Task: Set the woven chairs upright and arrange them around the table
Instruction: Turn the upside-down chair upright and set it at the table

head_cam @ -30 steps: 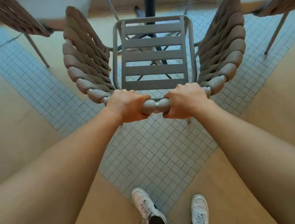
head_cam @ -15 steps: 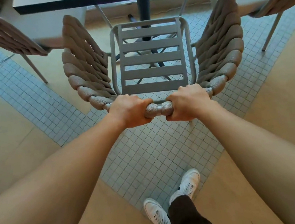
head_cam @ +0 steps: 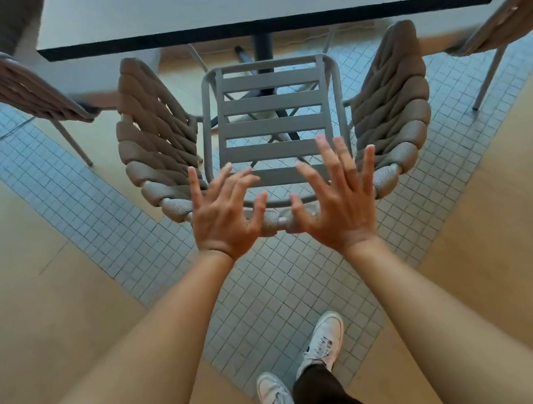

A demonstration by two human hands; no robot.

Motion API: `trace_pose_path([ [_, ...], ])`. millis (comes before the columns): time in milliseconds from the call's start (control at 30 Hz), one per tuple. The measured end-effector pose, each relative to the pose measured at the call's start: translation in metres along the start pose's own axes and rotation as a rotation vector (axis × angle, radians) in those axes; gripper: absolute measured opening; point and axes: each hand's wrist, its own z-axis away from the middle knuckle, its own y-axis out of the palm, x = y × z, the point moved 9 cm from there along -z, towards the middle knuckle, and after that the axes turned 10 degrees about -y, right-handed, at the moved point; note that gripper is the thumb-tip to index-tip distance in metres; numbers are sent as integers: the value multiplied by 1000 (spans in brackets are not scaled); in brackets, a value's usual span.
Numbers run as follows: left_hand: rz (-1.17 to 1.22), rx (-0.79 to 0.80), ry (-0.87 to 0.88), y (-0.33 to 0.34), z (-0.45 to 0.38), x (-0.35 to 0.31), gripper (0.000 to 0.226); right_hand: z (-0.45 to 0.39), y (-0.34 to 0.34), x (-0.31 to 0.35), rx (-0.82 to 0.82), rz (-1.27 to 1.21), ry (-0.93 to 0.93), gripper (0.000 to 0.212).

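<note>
Hands spread open above woven chair, no readable writing

The floor is tan, crossed by bands of small pale square tiles that meet in a V. Two white sneakers stand on it at the bottom of the view, one ahead of the other, and a dark trouser leg covers the top of the nearer shoe.

Pale grey small-square tiled floor in angled bands between tan smooth flooring.
</note>
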Motion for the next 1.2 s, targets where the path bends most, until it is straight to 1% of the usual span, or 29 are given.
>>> trace_pose_path([
  [33, -19, -47, -92, -3, 0, 5, 43, 4, -3, -7, -36, 1, 142, 59],
  [67, -25, -80, -207, -4, 3, 11, 50, 13, -7, -16, -67, -32, 347, 71],
  [100, 8, -103, -352, -5, 8, 22, 64, 30, -8, -28, -102, -111, 621, 84],
  [133, 82, -128, -531, -7, 15, 35, 79, 52, -6, -37, -145, -242, 943, 96],
  [167, 199, -147, -742, -6, 25, 51, 92, 76, 3, -38, -194, -432, 1277, 107],
  [200, 365, -156, -971, 0, 38, 67, 103, 93, 18, -28, -256, -683, 1564, 115],
  [233, 575, -152, -1200, 11, 54, 80, 113, 99, 34, -13, -320, -938, 1765, 118],
  [267, 816, -147, -1394, 24, 68, 85, 118, 97, 46, -1, -366, -1160, 1879, 116],
  [300, 1064, -151, -1532, 36, 76, 82, 116, 92, 54, 5, -395, -1318, 1922, 111],
  [333, 1266, -161, -1610, 46, 77, 77, 106, 88, 58, 6, -395, -1382, 1926, 103],
  [367, 1377, -175, -1639, 49, 75, 74, 91, 86, 57, 3, -386, -1380, 1916, 95],
  [400, 1411, -180, -1651, 49, 73, 71, 80, 85, 55, -1, -377, -1352, 1908, 85],
  [467, 1446, -147, -1676, 51, 69, 62, 73, 85, 47, -8, -361, -1292, 1911, 70],
  [500, 1458, -122, -1686, 52, 68, 57, 74, 84, 43, -11, -363, -1276, 1914, 69],
  [567, 1484, -84, -1692, 54, 65, 47, 74, 79, 40, -18, -371, -1281, 1903, 75],
  [667, 1490, -61, -1696, 56, 64, 40, 70, 77, 39, -24, -356, -1305, 1892, 71],
  [800, 1458, -82, -1699, 56, 68, 48, 61, 81, 42, -20, -361, -1292, 1902, 71],
  [900, 1462, -105, -1662, 52, 67, 60, 55, 84, 48, -8, -371, -1323, 1915, 71],
  [1033, 1473, -122, -1616, 46, 66, 67, 75, 85, 55, 1, -398, -1365, 1927, 76],
  [1100, 1477, -116, -1626, 47, 67, 67, 83, 86, 55, 1, -369, -1365, 1926, 75],
  [1200, 1464, -89, -1628, 47, 67, 69, 87, 87, 53, 1, -295, -1352, 1910, 72],
])
